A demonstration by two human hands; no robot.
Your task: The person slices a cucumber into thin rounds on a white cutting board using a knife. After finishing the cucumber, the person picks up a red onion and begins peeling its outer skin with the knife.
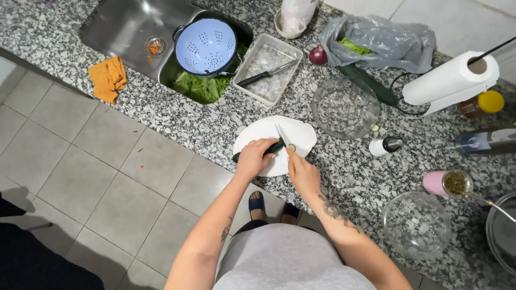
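Note:
A white cutting board (303,131) lies on the speckled granite counter (204,129). My left hand (251,159) is closed on a dark green cucumber (275,146) and pins it to the board. My right hand (302,172) grips a knife (281,134), whose pale blade stands across the cucumber's end. One cut cucumber slice (292,146) rests beside the blade.
The sink (123,27) holds a blue colander (206,46) above lettuce (200,87), with an orange cloth (108,78) beside it. A tray with a knife (267,67), a red onion (317,55), a bag of greens (387,40), another cucumber (368,84), two glass bowls (344,107) (417,225), paper towels (449,80) and bottles surround the board.

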